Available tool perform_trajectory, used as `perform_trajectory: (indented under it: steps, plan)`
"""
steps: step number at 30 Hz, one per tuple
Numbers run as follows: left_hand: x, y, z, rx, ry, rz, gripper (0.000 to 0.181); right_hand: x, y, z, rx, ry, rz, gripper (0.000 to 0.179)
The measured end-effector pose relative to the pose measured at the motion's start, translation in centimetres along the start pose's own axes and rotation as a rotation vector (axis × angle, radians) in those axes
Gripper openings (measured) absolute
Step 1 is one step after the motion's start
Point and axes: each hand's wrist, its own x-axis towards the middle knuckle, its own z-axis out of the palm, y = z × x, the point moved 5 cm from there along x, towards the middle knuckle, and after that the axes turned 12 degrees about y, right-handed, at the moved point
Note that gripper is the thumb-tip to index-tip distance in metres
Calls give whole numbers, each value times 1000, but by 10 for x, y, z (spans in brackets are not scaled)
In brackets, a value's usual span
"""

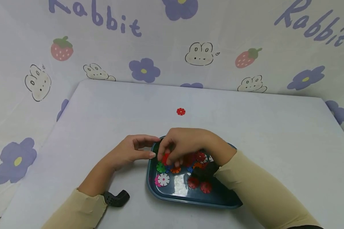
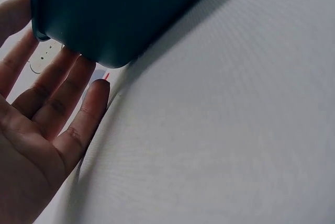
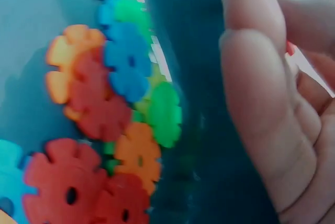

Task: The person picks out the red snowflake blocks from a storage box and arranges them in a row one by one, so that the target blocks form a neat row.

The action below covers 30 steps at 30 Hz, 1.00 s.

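A dark blue-green tray (image 1: 169,194) stands on the white table. It holds several snowflake discs, among them a white disc (image 1: 163,179), a green disc (image 3: 164,114), a blue disc (image 3: 127,63) and an orange disc (image 3: 137,156). Over the tray's left side, my right hand (image 1: 189,143) pinches a red snowflake disc (image 1: 165,158) between thumb and fingers; mostly its edges peek out in the right wrist view. With fairly straight fingers, my left hand (image 1: 129,151) rests against the tray's far left corner. Its fingers lie by the tray's outer wall in the left wrist view.
One red snowflake disc (image 1: 181,111) lies alone on the table (image 1: 117,108) beyond the tray. A black wrist-worn piece (image 1: 117,198) sticks out beside the left sleeve. Behind the table hangs a cloth (image 1: 166,41) with rabbit, strawberry and flower prints.
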Motion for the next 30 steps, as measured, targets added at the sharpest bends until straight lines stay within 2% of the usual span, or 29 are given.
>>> perform_trajectory:
  steps: [4,8,13,17,21,24,27,30]
  plan:
    - [2,1,-2,8,7,-8,46,-2,-3,-20,137,82,-32,29]
    - [2,2,-2,18,12,-12,47,-4,-3,-40,223,191,-35,35]
    - [2,3,-2,21,14,0,47,-10,-9,-64,296,291,-46,42]
    - [2,1,0,19,18,-2,46,-14,-12,-90,322,440,-70,41]
    - [3,-2,0,18,22,-8,45,-16,-4,-118,372,640,-8,39]
    - [2,-3,0,20,24,-3,45,-15,10,-137,421,756,64,42]
    - [3,-3,0,23,21,8,44,-12,28,-152,456,815,118,43]
    - [4,-1,0,19,20,15,44,-9,44,-163,453,836,168,41]
